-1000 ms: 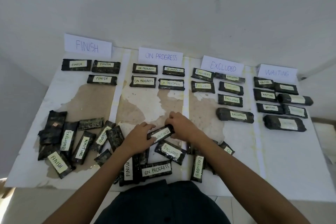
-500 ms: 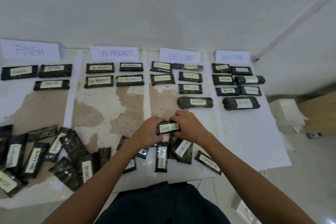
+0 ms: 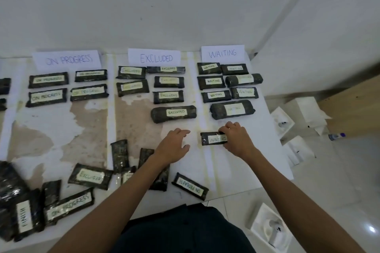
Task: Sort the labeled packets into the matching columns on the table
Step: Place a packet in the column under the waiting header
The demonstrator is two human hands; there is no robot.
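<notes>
The right hand [image 3: 236, 139] covers the label's end on the WAITING packet [image 3: 211, 139] — the left-edge packets [image 3: 4, 86] are cut off.

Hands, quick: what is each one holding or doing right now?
Left hand: open, fingers relaxed, holding nothing.
Right hand: closed on the right end of the WAITING packet, below the other waiting packets.

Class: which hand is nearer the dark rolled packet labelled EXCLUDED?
Left. The left hand is just on the near side of the dark rolled EXCLUDED packet; the right hand is off to its right, gripping a flat dark WAITING packet.
</notes>
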